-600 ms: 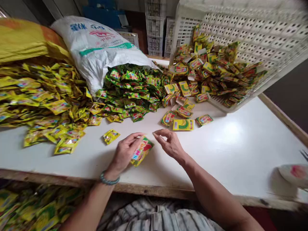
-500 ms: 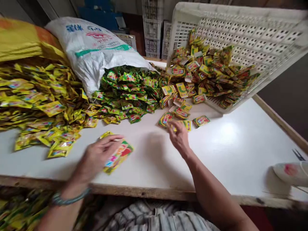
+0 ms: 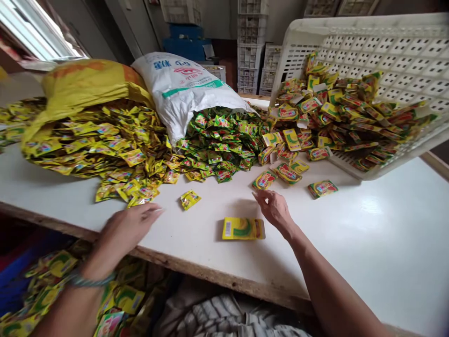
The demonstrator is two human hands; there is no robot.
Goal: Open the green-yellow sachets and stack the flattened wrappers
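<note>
Now, the yellow box (image 3: 243, 228): probably light, crushable card, best edge-pinched; right hand (image 3: 275, 210), two o'clock, fingers half-curled, seemingly empty; left hand (image 3: 128, 229), nine, grip unclear.

Looks forward and down from the wearer's head, with the striped garment (image 3: 224, 323) at the lower border. Faces across the white table (image 3: 379, 248), cutting its front edge (image 3: 196, 270) at a slant, lower toward the right. Sits near enough to set the left hand (image 3: 128, 229) and right hand (image 3: 276, 210) large in the lower half. Reaches beyond the yellow sack (image 3: 98, 89), white sack (image 3: 210, 96) and tilted basket (image 3: 372, 25) to stacked crates (image 3: 249, 56) in the background.
</note>
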